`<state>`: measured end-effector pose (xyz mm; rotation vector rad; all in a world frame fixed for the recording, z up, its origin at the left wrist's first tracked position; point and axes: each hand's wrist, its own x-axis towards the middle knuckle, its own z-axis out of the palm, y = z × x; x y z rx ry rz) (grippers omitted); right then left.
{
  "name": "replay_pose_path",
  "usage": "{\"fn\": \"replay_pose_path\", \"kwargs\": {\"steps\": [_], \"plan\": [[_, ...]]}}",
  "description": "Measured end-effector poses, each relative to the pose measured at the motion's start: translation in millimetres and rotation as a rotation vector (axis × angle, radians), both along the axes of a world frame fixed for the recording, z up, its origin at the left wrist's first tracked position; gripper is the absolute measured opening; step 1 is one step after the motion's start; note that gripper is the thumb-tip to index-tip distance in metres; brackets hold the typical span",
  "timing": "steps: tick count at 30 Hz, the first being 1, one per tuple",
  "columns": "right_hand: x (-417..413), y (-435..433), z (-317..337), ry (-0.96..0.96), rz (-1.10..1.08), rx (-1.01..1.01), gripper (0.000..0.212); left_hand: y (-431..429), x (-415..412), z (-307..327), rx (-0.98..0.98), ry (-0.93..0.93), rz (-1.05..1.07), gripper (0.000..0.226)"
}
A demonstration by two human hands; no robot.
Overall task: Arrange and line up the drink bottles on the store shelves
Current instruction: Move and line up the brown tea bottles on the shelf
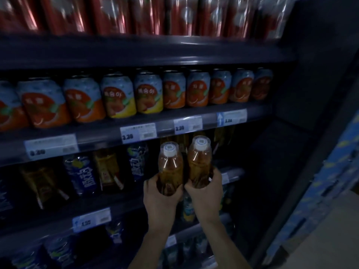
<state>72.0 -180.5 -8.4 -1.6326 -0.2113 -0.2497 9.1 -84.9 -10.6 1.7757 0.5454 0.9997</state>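
Two amber tea bottles with white caps stand side by side in front of the third shelf. My left hand (161,199) grips the lower body of the left tea bottle (170,166). My right hand (206,193) grips the lower body of the right tea bottle (200,160). Both bottles are upright, tilted slightly back, with their caps just below the shelf rail (108,136). More amber bottles (107,171) and dark blue bottles (81,173) stand on that shelf to the left. The shelf space behind the held bottles is dark.
Above, a row of orange and yellow juice cans (116,96) fills one shelf, and red cans (108,14) the top one. Price tags (138,132) hang on the rails. A dark side panel (310,94) closes the shelf at right. Lower shelves hold more bottles (188,206).
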Motion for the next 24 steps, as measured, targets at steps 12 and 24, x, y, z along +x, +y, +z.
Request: {"fn": "replay_pose_path", "kwargs": {"steps": [12,24], "plan": [[55.6,-3.8,-0.6,-0.039,0.005,-0.045,0.079,14.5,41.7,9.8,-0.004,0.017,0.091,0.053],[110.4,-1.8,-10.4,-0.073,-0.008,-0.154,0.083,16.0,82.8,5.4,-0.016,0.111,0.196,0.079]]}}
